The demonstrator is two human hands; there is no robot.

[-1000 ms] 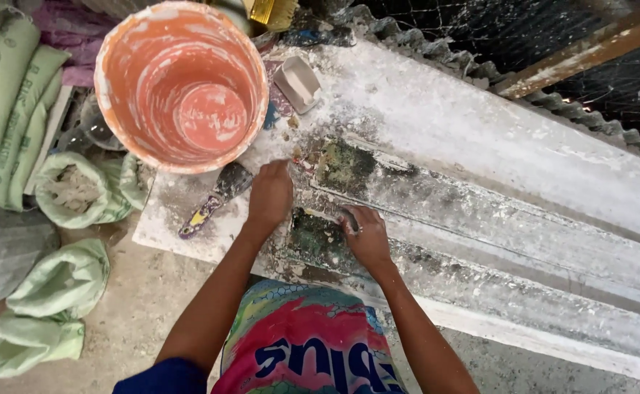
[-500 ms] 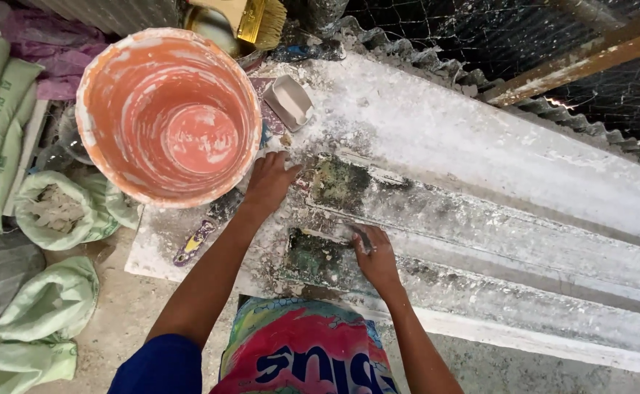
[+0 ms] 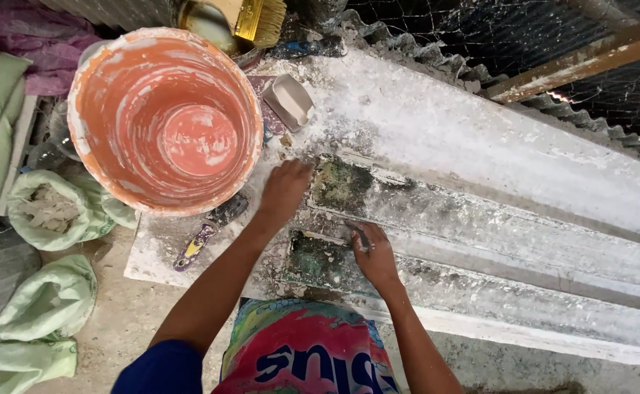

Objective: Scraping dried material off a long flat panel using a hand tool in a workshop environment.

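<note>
A long white plaster-caked mould lies on a board in front of me, with dark greenish patches scraped bare at its left end. My left hand presses flat on that end, beside the upper dark patch. My right hand grips a small thin scraper, its tip on the ridge between the two dark patches.
A big orange bucket, smeared white inside, stands at the left. A putty knife lies below it, with a small white tub and a brush further back. Green sacks lie on the floor at left; corrugated sheet runs behind.
Both hands stay on the mould's left end. My right hand with the scraper has shifted slightly towards me along the ridge, and the view has drifted a little.
</note>
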